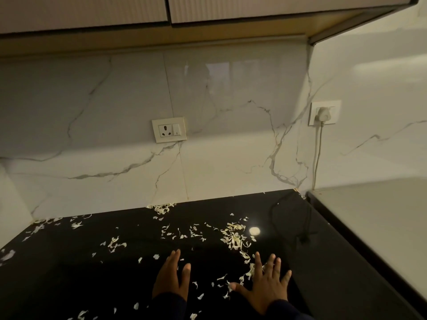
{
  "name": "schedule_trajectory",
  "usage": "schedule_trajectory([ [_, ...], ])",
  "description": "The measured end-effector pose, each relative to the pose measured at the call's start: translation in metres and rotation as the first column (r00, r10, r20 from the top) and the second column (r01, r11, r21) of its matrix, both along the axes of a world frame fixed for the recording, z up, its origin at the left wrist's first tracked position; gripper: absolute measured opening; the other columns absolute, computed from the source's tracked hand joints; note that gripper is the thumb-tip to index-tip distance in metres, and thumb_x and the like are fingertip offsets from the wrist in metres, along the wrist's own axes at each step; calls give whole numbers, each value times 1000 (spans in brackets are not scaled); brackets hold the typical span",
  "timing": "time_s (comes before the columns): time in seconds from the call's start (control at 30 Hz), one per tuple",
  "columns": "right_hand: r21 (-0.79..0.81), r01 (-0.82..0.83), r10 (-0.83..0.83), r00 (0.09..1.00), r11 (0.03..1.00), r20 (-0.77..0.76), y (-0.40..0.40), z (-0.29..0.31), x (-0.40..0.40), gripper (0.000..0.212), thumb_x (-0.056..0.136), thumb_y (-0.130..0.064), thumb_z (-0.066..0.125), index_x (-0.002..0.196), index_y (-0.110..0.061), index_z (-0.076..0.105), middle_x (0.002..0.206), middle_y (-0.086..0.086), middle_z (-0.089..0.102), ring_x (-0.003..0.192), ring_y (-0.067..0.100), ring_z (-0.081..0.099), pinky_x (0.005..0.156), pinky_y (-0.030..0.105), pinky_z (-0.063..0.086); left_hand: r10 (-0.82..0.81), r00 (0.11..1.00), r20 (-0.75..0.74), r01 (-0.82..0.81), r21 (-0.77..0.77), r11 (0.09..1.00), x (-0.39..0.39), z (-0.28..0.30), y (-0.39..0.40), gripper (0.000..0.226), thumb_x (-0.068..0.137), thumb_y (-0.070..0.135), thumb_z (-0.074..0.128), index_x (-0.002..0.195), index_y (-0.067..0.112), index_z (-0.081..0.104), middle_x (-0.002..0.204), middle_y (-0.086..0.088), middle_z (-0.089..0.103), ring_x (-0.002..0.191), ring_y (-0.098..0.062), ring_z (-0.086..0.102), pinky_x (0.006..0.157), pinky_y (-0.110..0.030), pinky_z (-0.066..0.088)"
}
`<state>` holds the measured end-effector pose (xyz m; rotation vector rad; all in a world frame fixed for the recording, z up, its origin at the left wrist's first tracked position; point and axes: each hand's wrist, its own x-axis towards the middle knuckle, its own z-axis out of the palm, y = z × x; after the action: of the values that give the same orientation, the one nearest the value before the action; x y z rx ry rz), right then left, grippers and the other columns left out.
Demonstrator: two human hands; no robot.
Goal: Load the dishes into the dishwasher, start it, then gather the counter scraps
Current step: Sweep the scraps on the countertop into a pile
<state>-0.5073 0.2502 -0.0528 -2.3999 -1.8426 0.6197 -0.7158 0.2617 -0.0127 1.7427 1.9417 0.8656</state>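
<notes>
Desk [97, 285]: black, glossy; meets the marble wall along its rear edge; a round light glare near the rear right corner.
Scraps [233, 239]: pale shreds strewn over most of the desk; thickest right of centre, a clump [161, 207] against the rear edge, more toward the rear left corner, loose bits near the front edge.
Left hand [172, 278]: near the front edge, centre; palm down, fingers straight and close together, holding nothing; contact with the desk cannot be told.
Right hand [265, 285]: just right of the left, apart from it; palm down, fingers spread wide, holding nothing; shreds lying at thumb and index finger.
Sleeves: dark, at both wrists.
Socket [169, 130]: on the rear wall, above the clump, nothing plugged in.
Plug [323, 113]: white, seated in the right-wall socket; cord hanging down behind the rear right corner.
Raised surface [379, 227]: pale, dark-edged, along the desk's right edge.
Cabinets [254, 8]: overhead.
</notes>
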Motion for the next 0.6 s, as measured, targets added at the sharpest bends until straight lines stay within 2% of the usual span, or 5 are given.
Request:
schedule_trajectory([
  [0.23, -14, -127, 127, 992, 992, 11, 37, 3, 3, 139, 26, -99, -6, 134, -15, -27, 152, 21, -21, 140, 35, -21, 110, 59, -11, -17, 999, -29, 16, -39, 999, -1, 3, 19, 50, 96, 31, 38, 143, 21, 21, 153, 1, 19, 141, -13, 19, 115, -29, 22],
  [0.37, -9, -227, 227, 974, 974, 21, 60, 3, -6, 139, 32, -97, -4, 143, -16, -22, 150, 17, -24, 140, 32, -23, 107, 57, -18, 9, 999, -52, -13, -69, 998, 5, 6, 34, 51, 97, 33, 36, 143, 23, 18, 154, 2, 17, 142, -13, 16, 115, -30, 20],
  [0.47, 20, -408, 407, 913, 913, 17, 76, 1, -22, 131, 36, -96, 0, 140, -20, -26, 149, 10, -27, 133, 24, -30, 93, 47, -34, 13, 998, -62, -18, -73, 997, 13, 7, 49, 52, 97, 33, 37, 144, 23, 18, 154, 3, 18, 142, -13, 16, 115, -30, 20],
  [0.53, 46, -529, 529, 848, 847, 12, 82, 2, -30, 128, 40, -95, 4, 145, -24, -20, 144, 3, -31, 138, 25, -27, 96, 44, -30, 24, 998, -61, -29, -81, 996, 17, 9, 58, 53, 96, 34, 37, 144, 24, 17, 154, 3, 18, 142, -13, 17, 115, -29, 19],
  [0.6, 119, -537, 542, 841, 835, -10, 90, 5, -26, 125, 44, -94, 4, 146, -26, -18, 144, -1, -31, 140, 22, -24, 100, 38, -30, 41, 997, -63, -46, -94, 995, 20, 10, 69, 53, 96, 34, 37, 144, 24, 16, 154, 3, 17, 142, -13, 16, 115, -29, 18],
])
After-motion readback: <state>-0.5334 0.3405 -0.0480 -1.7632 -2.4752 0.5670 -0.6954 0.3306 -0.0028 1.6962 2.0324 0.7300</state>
